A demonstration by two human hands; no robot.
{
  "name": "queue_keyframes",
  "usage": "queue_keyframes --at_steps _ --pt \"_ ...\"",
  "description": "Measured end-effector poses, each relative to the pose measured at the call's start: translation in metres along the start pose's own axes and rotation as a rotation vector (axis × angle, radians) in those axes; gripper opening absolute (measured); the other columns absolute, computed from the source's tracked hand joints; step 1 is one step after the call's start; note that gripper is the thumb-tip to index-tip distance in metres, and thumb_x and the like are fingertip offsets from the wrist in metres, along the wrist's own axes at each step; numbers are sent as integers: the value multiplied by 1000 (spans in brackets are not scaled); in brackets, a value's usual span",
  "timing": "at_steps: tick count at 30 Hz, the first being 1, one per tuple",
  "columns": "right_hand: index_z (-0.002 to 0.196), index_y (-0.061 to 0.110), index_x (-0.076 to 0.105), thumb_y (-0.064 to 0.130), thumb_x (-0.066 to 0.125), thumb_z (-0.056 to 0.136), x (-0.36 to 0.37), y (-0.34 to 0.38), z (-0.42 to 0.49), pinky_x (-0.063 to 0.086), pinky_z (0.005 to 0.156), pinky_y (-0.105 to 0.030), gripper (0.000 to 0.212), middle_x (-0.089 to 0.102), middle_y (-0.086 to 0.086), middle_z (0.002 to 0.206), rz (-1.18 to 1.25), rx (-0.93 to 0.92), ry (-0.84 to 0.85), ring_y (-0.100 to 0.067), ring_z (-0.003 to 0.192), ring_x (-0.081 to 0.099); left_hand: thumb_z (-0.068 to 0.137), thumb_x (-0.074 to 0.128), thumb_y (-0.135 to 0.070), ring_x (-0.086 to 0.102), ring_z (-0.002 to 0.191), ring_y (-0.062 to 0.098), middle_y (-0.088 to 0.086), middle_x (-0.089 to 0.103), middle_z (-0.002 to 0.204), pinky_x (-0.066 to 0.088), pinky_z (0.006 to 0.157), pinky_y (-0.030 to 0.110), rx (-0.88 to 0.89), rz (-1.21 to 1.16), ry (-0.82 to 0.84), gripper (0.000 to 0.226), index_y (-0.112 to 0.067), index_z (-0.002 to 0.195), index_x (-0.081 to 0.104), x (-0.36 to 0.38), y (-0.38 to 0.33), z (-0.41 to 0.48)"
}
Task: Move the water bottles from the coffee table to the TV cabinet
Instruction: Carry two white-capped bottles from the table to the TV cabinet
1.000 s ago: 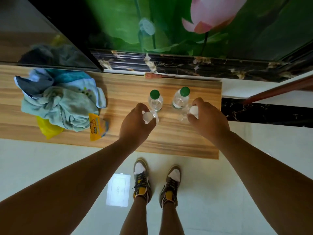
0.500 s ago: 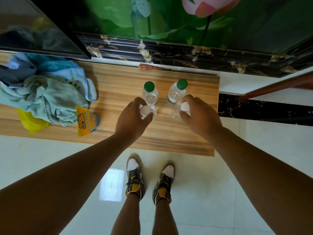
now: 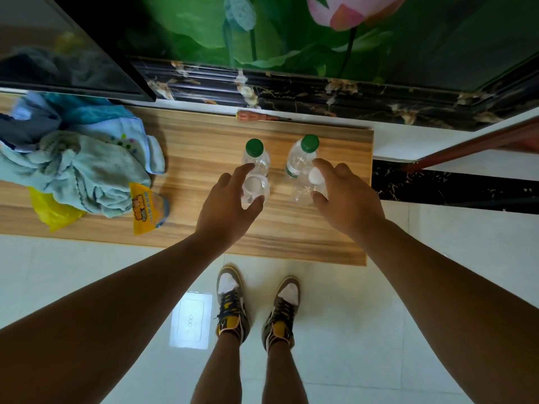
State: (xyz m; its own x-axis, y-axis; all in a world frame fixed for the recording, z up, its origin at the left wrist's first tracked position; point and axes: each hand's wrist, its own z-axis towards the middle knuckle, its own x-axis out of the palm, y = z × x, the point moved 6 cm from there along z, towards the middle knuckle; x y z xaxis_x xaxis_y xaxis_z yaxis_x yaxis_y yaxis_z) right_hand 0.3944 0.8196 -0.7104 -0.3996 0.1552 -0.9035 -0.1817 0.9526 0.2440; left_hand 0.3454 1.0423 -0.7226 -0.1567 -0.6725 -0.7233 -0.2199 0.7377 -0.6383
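Two clear water bottles with green caps, one on the left (image 3: 254, 150) and one on the right (image 3: 306, 147), stand upright at the back of the wooden TV cabinet (image 3: 291, 237). Just in front of them stand two clear bottles with white caps, a left one (image 3: 253, 186) and a right one (image 3: 315, 177). My left hand (image 3: 227, 205) hovers at the left white-capped bottle, fingers spread, thumb and forefinger either side of it. My right hand (image 3: 347, 199) is spread the same way around the right white-capped bottle. Neither hand closes on a bottle.
A heap of pale blue towels (image 3: 81, 167) lies on the cabinet's left part, with a yellow packet (image 3: 144, 211) and a yellow bag (image 3: 52, 211) beside it. An orange-handled tool (image 3: 253, 115) lies along the back edge. A dark screen (image 3: 58, 53) stands back left. White tiled floor (image 3: 423, 287) lies below.
Both hands held the white-capped bottles by their tops before; now the fingers have opened and the bottles stand on the cabinet by themselves.
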Motion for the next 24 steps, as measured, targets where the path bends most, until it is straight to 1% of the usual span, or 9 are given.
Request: queue_keyframes --at_steps 4,8,10,12,14,16,19,21,24 --pt "154 31 26 38 58 98 -11 1 -4 57 76 -41 65 51 -9 132 49 6 -15 -29 111 61 91 68 -38 59 97 20 5 57 115 50 77 33 -4 -24 -29 68 -29 151 39 -13 -8 -2" --pt "148 27 39 40 58 97 -45 8 -16 55 86 -46 56 55 -11 131 57 20 -146 -32 112 61 90 59 -45 58 111 23 1 53 127 52 96 43 34 -100 -69 64 -26 149 45 -35 -30 -9" --pt "142 25 48 42 55 97 -68 15 -28 54 91 -49 48 58 -10 128 214 4 -258 -31 113 61 91 58 -39 54 121 18 -9 49 129 47 105 43 73 -178 -115 58 -23 146 49 -53 -48 -16" --pt "140 22 52 40 56 99 -93 24 -42 52 98 -43 45 57 -8 132 458 15 -326 -25 119 59 93 57 -32 49 128 9 -15 49 132 43 110 42 104 -285 -129 53 -20 144 51 -74 -69 -27" --pt "143 20 51 38 58 101 -118 39 -57 48 103 -35 46 54 -4 139 651 43 -322 -18 126 54 94 53 -34 45 135 4 -16 49 140 41 114 40 117 -394 -116 55 -19 147 50 -96 -92 -41" --pt "145 25 50 42 57 99 -144 54 -75 47 106 -34 50 51 1 144 778 62 -311 -13 131 51 94 51 -36 43 138 -2 -18 47 145 41 113 30 130 -477 -117 56 -21 148 48 -123 -116 -57" --pt "145 36 49 44 57 95 -189 75 -105 44 109 -31 51 49 7 148 948 73 -301 -7 134 48 92 50 -40 43 134 -10 -20 46 144 41 105 19 133 -557 -117 49 -45 141 45 -171 -154 -78" --pt "144 39 49 39 59 96 -223 85 -126 43 108 -27 48 49 6 149 1023 57 -316 -6 135 48 94 51 -37 43 132 -14 -18 47 143 42 106 20 157 -585 -121 45 -51 136 43 -205 -176 -92" --pt "141 39 51 31 60 101 -267 99 -156 42 103 -20 42 51 6 148 1057 18 -339 -3 135 48 97 52 -25 44 136 -6 -6 48 149 42 110 25 215 -593 -130 47 -49 137 43 -251 -200 -113"
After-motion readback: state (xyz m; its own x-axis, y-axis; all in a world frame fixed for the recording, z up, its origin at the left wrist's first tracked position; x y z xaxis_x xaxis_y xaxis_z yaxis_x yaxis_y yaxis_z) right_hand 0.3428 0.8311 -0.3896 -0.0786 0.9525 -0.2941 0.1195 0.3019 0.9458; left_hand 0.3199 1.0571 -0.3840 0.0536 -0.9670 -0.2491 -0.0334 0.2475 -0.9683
